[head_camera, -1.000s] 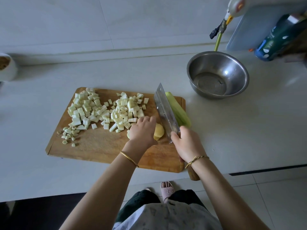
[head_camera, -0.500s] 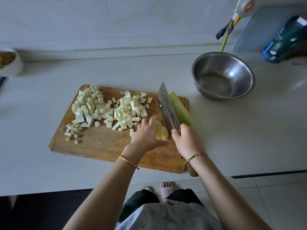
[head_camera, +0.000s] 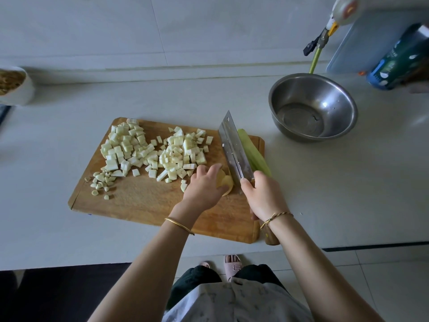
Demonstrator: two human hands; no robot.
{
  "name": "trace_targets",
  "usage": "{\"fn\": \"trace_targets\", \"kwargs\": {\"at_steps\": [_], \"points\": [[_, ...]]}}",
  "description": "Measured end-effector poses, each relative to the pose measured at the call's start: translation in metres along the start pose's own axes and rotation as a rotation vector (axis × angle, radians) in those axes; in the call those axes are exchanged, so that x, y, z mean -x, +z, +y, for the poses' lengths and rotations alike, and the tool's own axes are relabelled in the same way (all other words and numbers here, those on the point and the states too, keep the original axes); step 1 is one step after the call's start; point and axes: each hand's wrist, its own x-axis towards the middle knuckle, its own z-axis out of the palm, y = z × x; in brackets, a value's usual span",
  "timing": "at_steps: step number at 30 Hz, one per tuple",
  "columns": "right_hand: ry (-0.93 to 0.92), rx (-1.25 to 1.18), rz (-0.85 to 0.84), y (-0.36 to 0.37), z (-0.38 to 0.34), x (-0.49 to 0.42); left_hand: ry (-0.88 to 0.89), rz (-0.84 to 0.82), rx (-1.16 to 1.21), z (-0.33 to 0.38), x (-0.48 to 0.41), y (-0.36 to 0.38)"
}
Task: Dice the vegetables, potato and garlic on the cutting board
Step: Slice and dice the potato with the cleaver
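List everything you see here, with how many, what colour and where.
cutting board: one, brown, counter centre
diced cubes: two heaps, pale, board's far half
garlic pieces: many, pale, board's left edge
cleaver: one, steel, board's right side
potato: one, yellow, left of cleaver
green vegetable: one, light green, board's right edge
steel bowl: one, silver, far right
white container: one, left edge
bottle: one, dark green, top right
left hand: one, holding potato
right hand: one, gripping cleaver

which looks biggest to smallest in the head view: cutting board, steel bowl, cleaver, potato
1. cutting board
2. steel bowl
3. cleaver, handle partly hidden in the right hand
4. potato, partly covered by the left hand, yet plainly smallest
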Motion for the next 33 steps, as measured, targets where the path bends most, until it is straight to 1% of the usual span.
{"fn": "trace_targets", "kwargs": {"at_steps": [4,7,12,15,20,23,28,33], "points": [[-0.009,0.001,-0.013,-0.001,-0.001,0.000,0.024,0.031,-0.118,0.007,0.005,0.004],[-0.012,-0.003,-0.013,-0.002,-0.001,-0.001,-0.009,0.033,-0.182,0.014,0.007,0.009],[-0.008,-0.011,-0.001,-0.004,-0.001,-0.001,-0.068,0.055,-0.222,0.020,0.008,0.017],[0.003,-0.021,0.007,-0.007,0.000,-0.002,-0.052,0.087,-0.306,0.022,0.008,0.020],[0.013,-0.021,-0.003,-0.010,0.001,-0.002,-0.039,0.123,-0.360,0.025,0.008,0.021],[-0.003,-0.020,-0.013,-0.013,0.001,-0.002,-0.024,0.155,-0.318,0.024,0.011,0.018],[-0.028,-0.036,-0.024,-0.015,-0.001,-0.005,-0.053,0.189,-0.052,0.013,0.008,0.008],[-0.020,-0.067,-0.062,-0.017,-0.006,-0.010,-0.049,0.229,0.034,0.010,0.008,0.007]]}}
